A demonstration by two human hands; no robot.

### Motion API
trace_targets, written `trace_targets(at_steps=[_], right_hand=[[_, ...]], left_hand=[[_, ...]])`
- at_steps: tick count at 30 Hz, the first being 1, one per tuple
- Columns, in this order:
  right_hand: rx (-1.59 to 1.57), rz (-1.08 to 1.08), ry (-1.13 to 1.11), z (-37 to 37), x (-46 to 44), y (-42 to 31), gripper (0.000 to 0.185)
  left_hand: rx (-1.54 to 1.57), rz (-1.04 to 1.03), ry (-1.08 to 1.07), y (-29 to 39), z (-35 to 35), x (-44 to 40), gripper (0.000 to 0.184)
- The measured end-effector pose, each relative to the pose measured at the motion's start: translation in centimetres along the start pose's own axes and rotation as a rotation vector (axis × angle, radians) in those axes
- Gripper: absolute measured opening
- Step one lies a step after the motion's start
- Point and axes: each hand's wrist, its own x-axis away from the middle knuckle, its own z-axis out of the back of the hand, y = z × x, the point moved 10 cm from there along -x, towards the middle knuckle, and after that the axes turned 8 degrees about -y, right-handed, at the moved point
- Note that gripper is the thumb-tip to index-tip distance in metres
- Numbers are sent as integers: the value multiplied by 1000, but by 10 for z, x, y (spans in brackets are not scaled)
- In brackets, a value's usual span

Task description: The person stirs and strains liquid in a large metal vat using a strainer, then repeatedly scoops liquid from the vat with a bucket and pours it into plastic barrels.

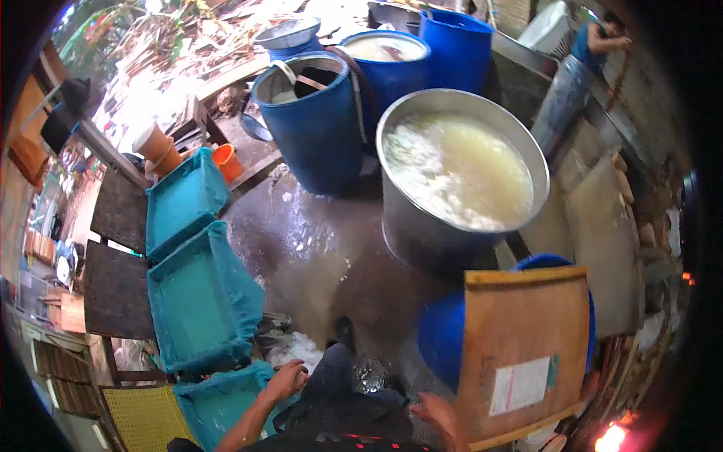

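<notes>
Grip of the left hand (288, 379) is loose, fingers half curled around nothing, just beside the nearest turquoise tray (211, 407), which sits low at the person's left. The right hand (433, 410) is also slack, its fingers a little parted, near the left edge of a brown board (527, 324); whether they touch, I cannot tell. A white paper sheet (520, 386) shows on that board, which stands tilted in front of a blue tub (439, 339).

Beyond the nearest tray, the middle tray (192, 309) and the far tray (181, 203) continue the row. Past the wet floor (286, 233) stands a wide metal vat (422, 233) of cloudy liquid with white matter at its left. A blue barrel (312, 143) stands beside it, an orange bucket (228, 162) farther left. Another person (591, 56) is at upper right.
</notes>
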Motion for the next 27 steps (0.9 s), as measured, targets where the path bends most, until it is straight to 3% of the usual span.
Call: trace_targets(at_steps=[2, 3, 5, 8, 10, 14, 16, 21, 23, 26, 27], right_hand=[[-60, -89, -40, -13, -4, 27, 66], [27, -154, -2, 56, -53, -9, 66], [-267, -255, 63, 72, -82, -12, 58], [-187, -225, 221, 103, -155, -16, 53], [-181, -266, 176, 116, -190, -23, 52], [-262, -319, 51, 117, -276, 15, 52], [-274, -368, 27, 151, -283, -20, 50], [-445, -489, 7, 191, -357, -10, 44], [-24, -278, -64, 225, -412, -30, 41], [233, -242, -33, 312, -468, -113, 36], [251, -198, 8, 354, -488, -161, 35]], left_hand=[[-9, 26, 26, -5, 22, 2, 25], [80, -37, 65, -45, 67, -74, 25], [111, -80, 260, -63, 128, -83, 21], [188, -57, 394, -85, 214, -103, 22], [216, -22, 532, -101, 258, -112, 22], [343, 127, 539, -140, 291, -140, 24], [461, 212, 421, -157, 291, -164, 30], [550, 181, 348, -199, 299, -249, 31], [549, 181, 372, -215, 324, -285, 31], [515, 166, 411, -245, 360, -327, 34], [497, 275, 363, -261, 370, -339, 34]])
